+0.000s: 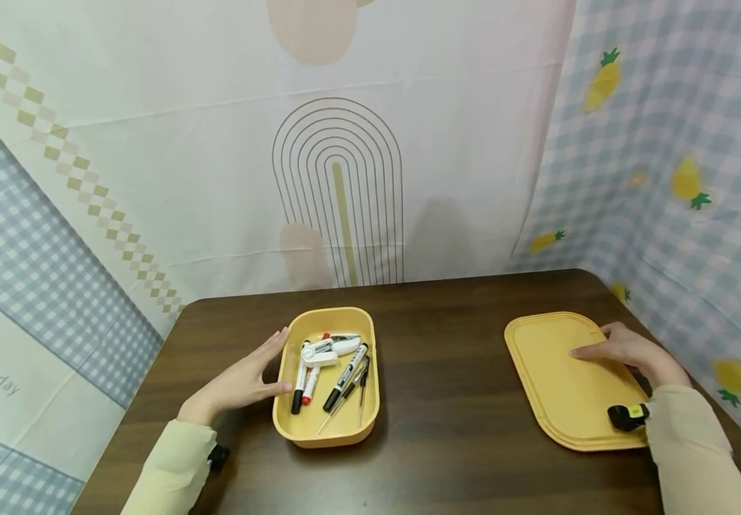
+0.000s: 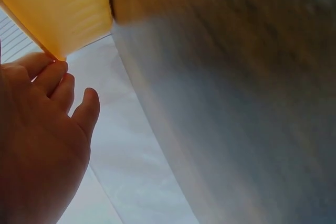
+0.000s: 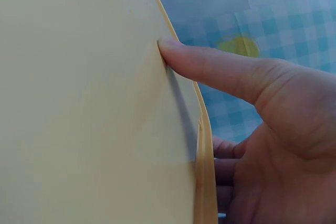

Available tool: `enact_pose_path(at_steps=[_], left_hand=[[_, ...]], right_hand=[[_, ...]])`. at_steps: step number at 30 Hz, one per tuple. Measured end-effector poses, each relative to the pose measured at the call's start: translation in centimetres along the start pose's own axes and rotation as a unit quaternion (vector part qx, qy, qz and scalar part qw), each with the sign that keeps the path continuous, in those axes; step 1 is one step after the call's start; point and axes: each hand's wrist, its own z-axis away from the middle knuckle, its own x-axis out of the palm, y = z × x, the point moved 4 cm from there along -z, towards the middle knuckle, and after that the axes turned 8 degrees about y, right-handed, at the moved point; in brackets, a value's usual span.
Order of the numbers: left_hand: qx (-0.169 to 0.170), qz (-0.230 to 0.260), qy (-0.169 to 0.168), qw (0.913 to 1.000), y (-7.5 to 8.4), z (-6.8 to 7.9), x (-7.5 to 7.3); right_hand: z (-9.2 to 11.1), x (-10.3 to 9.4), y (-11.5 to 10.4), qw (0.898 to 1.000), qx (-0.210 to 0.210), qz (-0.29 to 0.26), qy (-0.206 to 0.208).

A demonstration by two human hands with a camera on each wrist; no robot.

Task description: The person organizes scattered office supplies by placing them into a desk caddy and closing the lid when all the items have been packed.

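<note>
A yellow open box (image 1: pixel 327 439) stands left of the table's middle. Inside lie a black-capped marker (image 1: pixel 347 378), red-ended markers, thin black-and-clear sticks (image 1: pixel 338 408) and a white jointed item (image 1: pixel 327 352) whose kind I cannot tell. Along the box's left wall, my left hand (image 1: pixel 242 383) touches the rim with straight, spread fingers. At the right, a flat yellow lid (image 1: pixel 563 372) with a grooved border is pinched by my right hand (image 1: pixel 634 354). Its thumb (image 3: pixel 194 64) presses the upper face and the other fingers go behind the edge, partly hidden.
The dark wooden table (image 1: pixel 448 372) stretches between box and lid. Behind it hangs a pale printed cloth (image 1: pixel 473 143), and a blue checked cloth (image 1: pixel 718 257) hangs close along the right edge. Black wrist devices (image 1: pixel 628 417) sit on both sleeves.
</note>
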Motion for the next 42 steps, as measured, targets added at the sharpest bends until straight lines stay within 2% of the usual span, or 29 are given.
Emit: enact_pose_path(at_steps=[7,15,20,26,33,42], left_hand=[[0.001,0.003,-0.003,1.0,0.7,-0.5,0.2],[0.0,0.002,-0.009,1.0,1.5,-1.4,1.0],[-0.001,0.004,-0.015,0.9999,2.1,-2.1,1.5],[-0.001,0.006,-0.012,0.9999,2.8,-2.8,1.8],[0.008,0.002,-0.005,1.0,3.1,-3.2,2.1],[0.009,0.002,-0.003,0.9999,3.1,-3.2,2.2]], right_hand=[[0.8,-0.8,-0.2,1.0,-0.019,0.014,0.0],[1.6,-1.8,-1.8,0.999,-0.04,-0.031,-0.012],[2.1,-1.9,-2.6,0.997,-0.067,-0.038,-0.023],[2.7,-2.0,-3.3,0.994,-0.097,-0.026,-0.032],[3.7,-1.9,-4.0,0.994,-0.106,-0.012,-0.037],[3.7,-1.1,-4.1,0.99,-0.103,-0.073,-0.063]])
